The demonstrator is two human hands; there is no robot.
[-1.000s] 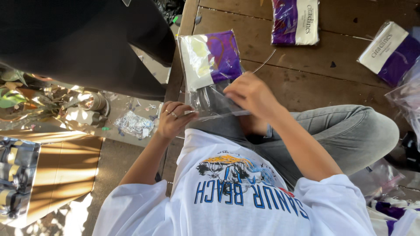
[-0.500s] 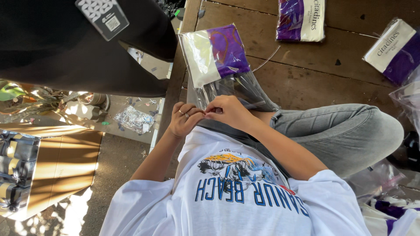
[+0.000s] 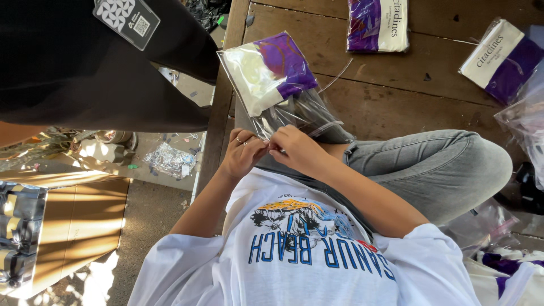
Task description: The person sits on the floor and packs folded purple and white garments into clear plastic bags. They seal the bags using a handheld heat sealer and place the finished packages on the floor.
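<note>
Left hand [image 3: 242,154] and right hand [image 3: 296,150] pinch open end of clear bag [image 3: 283,90], fingers closed tight. White-purple cloth [image 3: 271,71] inside. Bag rests on lap, over wooden table [image 3: 396,90].

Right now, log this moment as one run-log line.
clear bag: purple-white cloth inside | left hand: pinches its mouth | right hand: same
</note>
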